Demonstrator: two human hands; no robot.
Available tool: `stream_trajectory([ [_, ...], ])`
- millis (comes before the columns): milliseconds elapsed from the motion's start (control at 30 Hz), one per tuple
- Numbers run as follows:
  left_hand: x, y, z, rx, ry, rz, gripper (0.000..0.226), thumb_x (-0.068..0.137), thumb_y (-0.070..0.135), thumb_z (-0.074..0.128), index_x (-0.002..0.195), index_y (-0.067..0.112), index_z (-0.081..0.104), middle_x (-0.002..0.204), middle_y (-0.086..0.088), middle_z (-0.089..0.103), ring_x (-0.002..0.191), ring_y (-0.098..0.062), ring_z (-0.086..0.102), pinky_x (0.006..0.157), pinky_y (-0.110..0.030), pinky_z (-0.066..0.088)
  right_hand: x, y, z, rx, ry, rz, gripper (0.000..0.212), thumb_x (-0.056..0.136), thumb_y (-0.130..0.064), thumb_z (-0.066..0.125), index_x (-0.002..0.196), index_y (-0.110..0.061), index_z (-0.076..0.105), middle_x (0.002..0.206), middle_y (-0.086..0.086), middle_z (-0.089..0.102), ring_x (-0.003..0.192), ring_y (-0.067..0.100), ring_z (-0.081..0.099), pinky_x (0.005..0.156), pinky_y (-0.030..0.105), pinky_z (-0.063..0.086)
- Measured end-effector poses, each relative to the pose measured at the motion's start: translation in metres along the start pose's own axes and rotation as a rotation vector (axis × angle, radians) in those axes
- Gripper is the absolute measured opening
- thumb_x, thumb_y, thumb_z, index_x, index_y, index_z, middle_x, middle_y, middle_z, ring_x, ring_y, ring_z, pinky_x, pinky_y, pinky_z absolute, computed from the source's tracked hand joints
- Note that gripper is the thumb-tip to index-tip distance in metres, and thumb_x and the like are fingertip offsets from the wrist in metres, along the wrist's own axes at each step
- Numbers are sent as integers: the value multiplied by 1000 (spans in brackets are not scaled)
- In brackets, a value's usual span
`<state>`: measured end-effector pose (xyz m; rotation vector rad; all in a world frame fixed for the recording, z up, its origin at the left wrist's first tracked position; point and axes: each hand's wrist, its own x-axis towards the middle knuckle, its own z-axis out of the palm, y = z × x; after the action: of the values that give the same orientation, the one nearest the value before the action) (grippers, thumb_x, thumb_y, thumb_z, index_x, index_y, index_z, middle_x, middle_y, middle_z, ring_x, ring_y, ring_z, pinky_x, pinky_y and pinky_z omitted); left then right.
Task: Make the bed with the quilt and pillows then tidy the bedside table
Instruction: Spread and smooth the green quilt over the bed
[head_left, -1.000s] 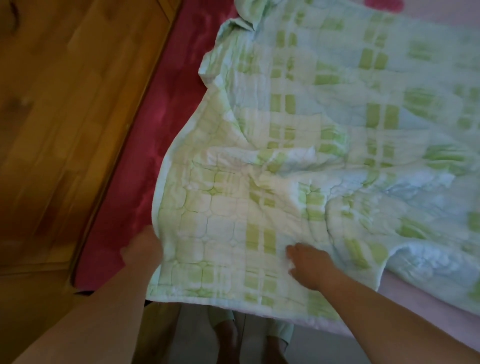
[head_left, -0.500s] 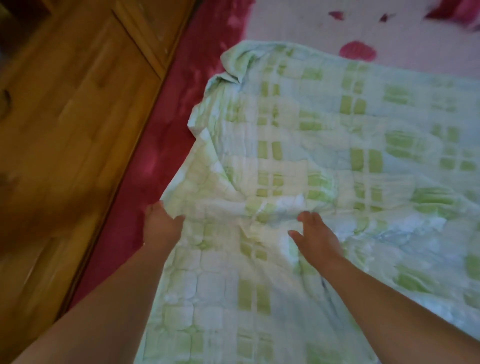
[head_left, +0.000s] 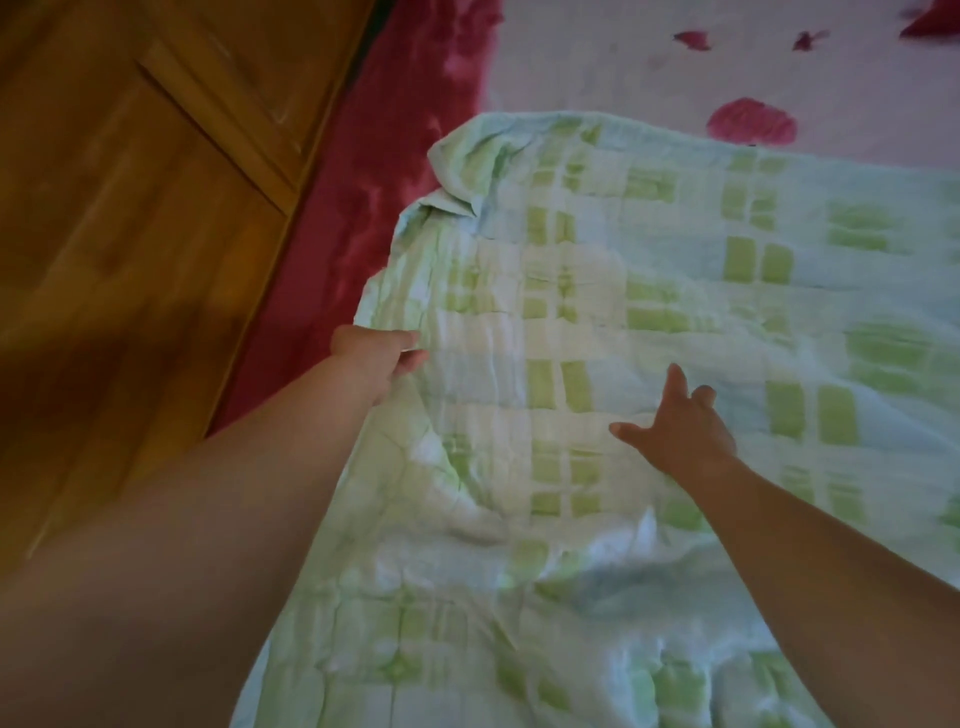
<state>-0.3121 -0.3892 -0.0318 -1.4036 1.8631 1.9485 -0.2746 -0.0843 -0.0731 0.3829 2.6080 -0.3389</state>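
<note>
A pale green and white checked quilt (head_left: 649, 322) lies spread over the bed, its far left corner crumpled and folded back. My left hand (head_left: 376, 353) is at the quilt's left edge, thumb and fingers pinching the fabric. My right hand (head_left: 680, 421) lies flat on top of the quilt near its middle, fingers spread. Wrinkles bunch in the quilt between and below my arms. No pillows or bedside table are in view.
A bed sheet (head_left: 623, 67), pinkish white with red petal prints and a deep red border (head_left: 332, 249), shows beyond and left of the quilt. A wooden panelled cabinet or door (head_left: 130, 208) stands close along the bed's left side.
Both hands have moved forward up the quilt, away from its near edge. The left hand now pinches the side edge higher up, and the right hand has spread flat. The quilt looks smoother.
</note>
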Motion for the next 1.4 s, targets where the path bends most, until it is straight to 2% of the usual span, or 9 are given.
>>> stream_trajectory([
  [200,35,-6,33,7,-10,-99,33,80,-6,71,108,-6,54,125,-18,57,86,-24,68,82,-29,58,36,2,8,0,-71,86,113,76,-61,66,152,-18,-4,151,24,18,130,38,43,97,44,43],
  [367,57,-11,39,159,83,-164,51,81,2,73,127,1,50,134,-13,48,82,-22,61,60,-23,58,58,8,23,49,-93,88,90,86,-54,59,149,-10,11,132,20,52,122,36,51,95,41,43],
  [467,64,-17,31,462,63,-271,38,84,23,73,109,0,56,91,-15,59,50,-18,52,31,-18,42,66,7,25,46,-90,27,39,97,-35,48,123,-7,44,118,20,58,110,36,56,85,37,44],
  [600,67,-16,18,815,53,-161,28,91,20,63,76,-2,53,36,-9,47,40,-16,37,43,-17,25,71,6,11,142,-47,38,4,95,-10,48,95,-8,44,77,10,55,64,24,60,44,21,40],
  [767,72,15,29,442,-4,102,21,93,10,61,113,7,58,85,-13,63,37,-17,60,33,-29,50,92,-15,-23,388,392,65,30,90,-4,50,119,0,41,107,27,62,102,40,61,78,40,46],
  [967,103,25,40,100,78,293,33,91,11,62,123,8,57,108,-13,64,77,-24,69,68,-32,61,121,-26,-15,543,542,-47,15,93,-6,41,108,-6,42,92,15,54,95,34,58,68,29,28],
  [1067,111,9,38,372,148,381,48,83,23,65,127,10,53,115,-4,61,97,-19,63,87,-31,53,131,-12,22,405,262,-107,38,95,-14,46,131,-5,36,124,19,49,122,35,47,93,36,35],
  [1200,106,-21,39,626,185,596,79,79,23,67,145,5,28,142,-7,39,128,-20,42,101,-22,36,128,-2,54,-161,18,-190,75,97,-50,34,153,-11,2,160,10,0,147,30,4,118,45,3],
  [1400,49,-91,49,1408,-108,1134,80,88,71,24,152,32,-3,158,-2,-22,147,-30,-15,111,-67,-4,80,-28,54,-110,394,-503,62,91,-52,31,141,-18,42,146,17,39,134,36,38,112,51,26],
])
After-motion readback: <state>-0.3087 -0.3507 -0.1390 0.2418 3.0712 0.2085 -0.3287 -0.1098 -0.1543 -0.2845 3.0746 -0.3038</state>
